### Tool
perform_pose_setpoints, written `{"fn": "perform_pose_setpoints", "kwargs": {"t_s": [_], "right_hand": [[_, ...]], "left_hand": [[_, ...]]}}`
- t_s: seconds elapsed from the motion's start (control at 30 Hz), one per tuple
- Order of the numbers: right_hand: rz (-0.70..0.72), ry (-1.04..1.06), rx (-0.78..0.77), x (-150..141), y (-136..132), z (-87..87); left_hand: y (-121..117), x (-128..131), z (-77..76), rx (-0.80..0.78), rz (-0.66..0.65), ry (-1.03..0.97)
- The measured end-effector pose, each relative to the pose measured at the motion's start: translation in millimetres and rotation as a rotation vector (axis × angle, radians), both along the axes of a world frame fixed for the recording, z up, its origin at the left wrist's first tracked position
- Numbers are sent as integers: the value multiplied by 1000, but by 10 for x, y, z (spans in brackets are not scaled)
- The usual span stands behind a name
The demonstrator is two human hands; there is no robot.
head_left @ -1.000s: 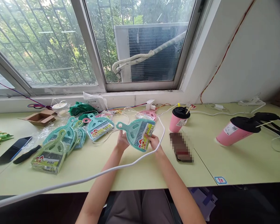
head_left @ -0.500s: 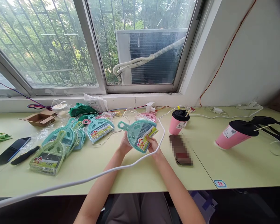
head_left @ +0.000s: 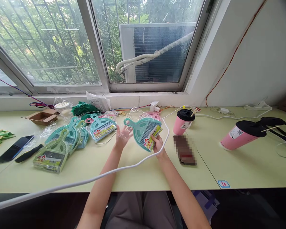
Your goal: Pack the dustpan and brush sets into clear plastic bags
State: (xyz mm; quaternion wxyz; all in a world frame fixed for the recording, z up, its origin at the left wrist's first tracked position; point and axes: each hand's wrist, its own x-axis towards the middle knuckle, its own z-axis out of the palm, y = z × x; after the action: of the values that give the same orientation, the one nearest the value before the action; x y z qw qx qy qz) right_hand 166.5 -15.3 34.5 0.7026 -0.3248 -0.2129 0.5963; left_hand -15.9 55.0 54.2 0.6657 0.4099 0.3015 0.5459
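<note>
A turquoise dustpan and brush set (head_left: 143, 132), with a bright printed label, is held above the table in front of me. My right hand (head_left: 158, 143) grips its lower right corner, thumb over the label. Just left of the set, my left hand (head_left: 124, 136) has its fingers spread, with what looks like clear film by them. Another turquoise dustpan set (head_left: 102, 128) lies behind and left of that hand. Further left is a pile of wrapped sets, a pale green dustpan set (head_left: 52, 152) at its front.
A white cable (head_left: 85, 183) crosses in front of my forearms. Right of my hands are a phone (head_left: 184, 151) and two pink cups, one upright (head_left: 181, 127), one tilted (head_left: 238, 138). A black-handled knife (head_left: 28, 154) and an open cardboard box (head_left: 43, 117) are on the left.
My left hand has come off the dustpan set and moved a little left, its fingers spreading. My right hand still holds the set, which has shifted slightly.
</note>
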Motion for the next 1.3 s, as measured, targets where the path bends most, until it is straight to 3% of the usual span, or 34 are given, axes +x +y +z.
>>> {"fn": "perform_pose_setpoints", "kwargs": {"t_s": [0.17, 0.23, 0.3, 0.43, 0.53, 0.6, 0.77, 1.0, 1.17, 1.3], "right_hand": [[-44, -43, 26, -28, 45, -68], [-78, -66, 14, -38, 65, -106], [-98, -85, -3, -43, 83, -140], [-93, -103, 12, -55, 109, -177], [-96, -117, 58, -81, 120, -193], [-101, -133, 80, -107, 124, -211], [-98, -189, 81, -166, 128, -271], [-95, -322, 56, -231, 114, -295], [-63, -388, 38, -296, 89, -309], [-126, -432, 20, -299, 80, -318]], "left_hand": [[-235, -61, 180, 551, 1054, 443], [-370, 6, 203, 772, 1259, 631], [-458, 115, 208, 937, 1198, 874], [-453, 378, 154, 926, 760, 1346], [-380, 492, 38, 889, 547, 1505], [-346, 510, -52, 891, 485, 1533], [-337, 505, -167, 861, 475, 1548], [-340, 511, -79, 851, 640, 1518], [-322, 507, -97, 911, 647, 1523], [-354, 580, -154, 970, 679, 1422]]}}
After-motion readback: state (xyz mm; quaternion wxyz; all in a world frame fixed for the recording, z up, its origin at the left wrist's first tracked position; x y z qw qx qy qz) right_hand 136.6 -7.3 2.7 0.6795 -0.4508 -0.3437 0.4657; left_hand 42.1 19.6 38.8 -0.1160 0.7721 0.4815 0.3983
